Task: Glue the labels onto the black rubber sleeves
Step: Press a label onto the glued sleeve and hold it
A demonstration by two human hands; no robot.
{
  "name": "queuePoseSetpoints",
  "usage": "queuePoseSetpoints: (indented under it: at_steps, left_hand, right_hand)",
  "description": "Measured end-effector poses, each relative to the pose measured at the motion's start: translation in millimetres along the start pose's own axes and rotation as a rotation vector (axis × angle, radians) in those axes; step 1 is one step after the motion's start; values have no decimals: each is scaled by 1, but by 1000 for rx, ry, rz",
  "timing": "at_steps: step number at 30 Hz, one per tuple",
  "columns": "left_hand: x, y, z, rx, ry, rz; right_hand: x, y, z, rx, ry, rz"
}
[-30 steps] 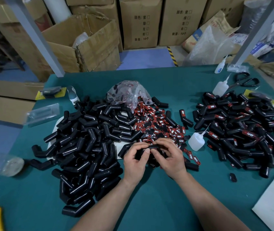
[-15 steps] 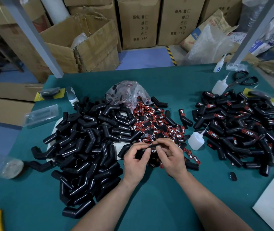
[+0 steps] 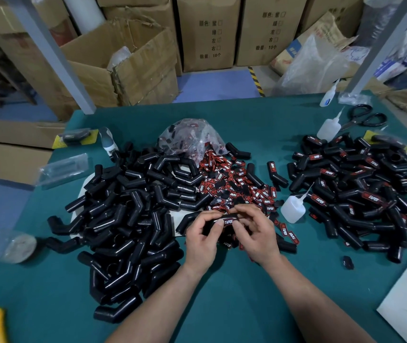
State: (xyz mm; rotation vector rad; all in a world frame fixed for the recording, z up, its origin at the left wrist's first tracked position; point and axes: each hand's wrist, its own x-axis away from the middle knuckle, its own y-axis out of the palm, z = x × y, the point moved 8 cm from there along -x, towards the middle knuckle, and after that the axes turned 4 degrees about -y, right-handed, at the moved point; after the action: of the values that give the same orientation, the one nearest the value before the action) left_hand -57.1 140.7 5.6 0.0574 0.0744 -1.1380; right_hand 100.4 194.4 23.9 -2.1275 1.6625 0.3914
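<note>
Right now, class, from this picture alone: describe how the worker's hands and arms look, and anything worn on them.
The left hand and right hand are bare, with no gloves. The left forearm and right forearm are uncovered down to the picture's edge; no clothing shows. No watch, ring, wristband or marking is visible.

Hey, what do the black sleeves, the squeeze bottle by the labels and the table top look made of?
The black sleeves look like rubber, smooth and semi-glossy: soft streaks of light run along the tubes. The squeeze bottle looks like translucent white plastic, dull-surfaced, probably soft. The table top is matte teal with no glare, perhaps a mat or cloth covering; which, I cannot tell.
</note>
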Motion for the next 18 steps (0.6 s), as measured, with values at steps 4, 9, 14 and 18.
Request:
queuePoseSetpoints:
  at_steps: [4,9,14,18]
  left_hand:
    - [-1,-3,-2,98,-59,18]
    - [0,0,-1,105,-52,-29]
    - [2,4,6,38,3,-49]
    - [3,4,5,21,7,-46]
  right_hand:
    - [0,6,-6,24,-32,-15]
    - [-1,2,-6,24,-7,12]
    - [-2,1,-4,11,15,37]
    - [-1,0,-3,17,6,9]
